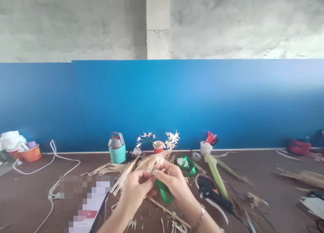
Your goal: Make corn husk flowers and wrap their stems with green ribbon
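At the middle of the table, my left hand (138, 187) and my right hand (174, 180) meet with fingers pinched together. Between the fingertips is a small pale flower (159, 159) that looks made of dried husk, its petals pointing up. A green ribbon (165, 195) hangs below the fingers in a loop; the fingers hide where it joins the flower. Just behind the hands lie dry corn husks (144, 162). To their right rests a roll of green ribbon (186, 164), partly unwound.
A glue gun (212, 194) lies at right beside green stalks (217, 179). Behind stand a teal flask (117, 148), a paper cup (158, 147) with pale flowers (172, 138), and a white pen cup (206, 148). A white cable (54, 155) and a phone-like device (92, 206) are at left.
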A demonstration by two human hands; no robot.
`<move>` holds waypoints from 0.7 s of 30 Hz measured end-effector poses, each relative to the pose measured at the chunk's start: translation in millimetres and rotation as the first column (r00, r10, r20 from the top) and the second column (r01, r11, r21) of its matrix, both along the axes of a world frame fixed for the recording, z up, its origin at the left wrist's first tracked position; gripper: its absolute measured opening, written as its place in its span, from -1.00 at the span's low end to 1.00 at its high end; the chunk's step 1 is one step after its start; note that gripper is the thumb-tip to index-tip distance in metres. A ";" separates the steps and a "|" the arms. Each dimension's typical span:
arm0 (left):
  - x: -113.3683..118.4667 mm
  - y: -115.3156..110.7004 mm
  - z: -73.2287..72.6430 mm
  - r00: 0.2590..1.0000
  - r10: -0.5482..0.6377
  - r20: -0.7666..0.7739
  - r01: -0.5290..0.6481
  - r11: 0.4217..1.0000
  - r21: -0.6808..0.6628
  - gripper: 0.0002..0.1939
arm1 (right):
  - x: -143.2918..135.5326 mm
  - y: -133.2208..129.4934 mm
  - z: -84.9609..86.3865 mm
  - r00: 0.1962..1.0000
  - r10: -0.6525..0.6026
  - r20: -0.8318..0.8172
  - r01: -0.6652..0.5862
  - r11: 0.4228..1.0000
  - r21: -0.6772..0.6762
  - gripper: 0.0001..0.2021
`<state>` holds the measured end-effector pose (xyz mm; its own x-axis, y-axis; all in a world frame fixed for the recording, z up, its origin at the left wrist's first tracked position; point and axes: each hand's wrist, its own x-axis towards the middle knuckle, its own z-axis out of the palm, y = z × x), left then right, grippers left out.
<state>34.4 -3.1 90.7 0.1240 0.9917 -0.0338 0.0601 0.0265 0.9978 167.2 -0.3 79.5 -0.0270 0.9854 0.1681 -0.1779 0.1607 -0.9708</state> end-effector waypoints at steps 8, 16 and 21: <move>1.3 2.4 -2.7 0.999 -0.034 -0.019 0.034 0.999 -0.014 -0.77 | -0.5 1.3 0.9 0.993 0.029 -0.111 -0.027 0.999 0.016 -0.70; -1.2 1.3 -21.0 0.936 0.222 -0.272 -0.078 0.887 0.454 -0.83 | -8.6 9.1 -16.7 0.988 -0.127 -0.092 0.136 0.986 0.101 -0.70; -2.7 1.9 -24.2 0.925 0.239 -0.295 -0.041 0.836 0.547 -0.86 | -9.2 8.8 -15.4 0.987 -0.133 -0.085 0.141 0.985 0.099 -0.71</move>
